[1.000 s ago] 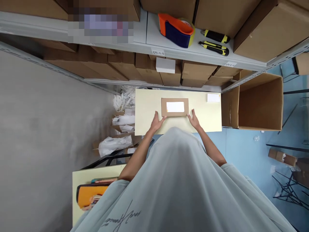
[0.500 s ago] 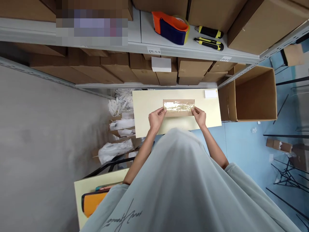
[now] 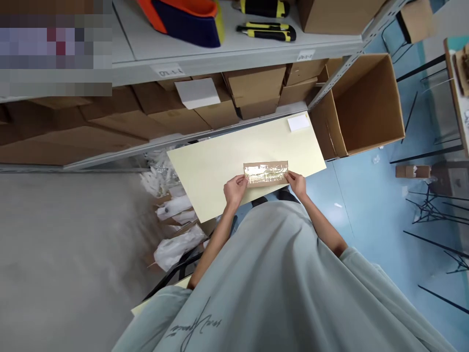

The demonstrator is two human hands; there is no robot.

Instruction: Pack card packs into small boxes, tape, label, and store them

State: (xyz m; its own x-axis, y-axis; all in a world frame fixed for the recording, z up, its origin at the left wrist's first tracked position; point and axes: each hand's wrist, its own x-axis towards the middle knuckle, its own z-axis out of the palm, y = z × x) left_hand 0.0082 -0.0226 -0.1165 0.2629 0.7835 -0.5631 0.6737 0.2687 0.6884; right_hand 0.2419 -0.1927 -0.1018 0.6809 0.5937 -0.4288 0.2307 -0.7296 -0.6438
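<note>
A small flat cardboard box (image 3: 266,173) with shiny clear tape along its upturned side is held just above the near edge of a pale yellow table (image 3: 220,166). My left hand (image 3: 235,189) grips the box's left end with curled fingers. My right hand (image 3: 296,183) grips its right end the same way. My pale grey shirt hides both forearms lower down.
A white card (image 3: 298,122) lies at the table's far right corner. An open, empty carton (image 3: 361,102) stands right of the table. Shelves behind hold brown boxes, a white box (image 3: 197,93), an orange tape dispenser (image 3: 183,19) and yellow-black utility knives (image 3: 267,32). White bagged items (image 3: 176,210) lie at left.
The box lay flat with its white label up; both hands gripped its ends, turned it taped side up and drew it toward the near edge. The view swung right.
</note>
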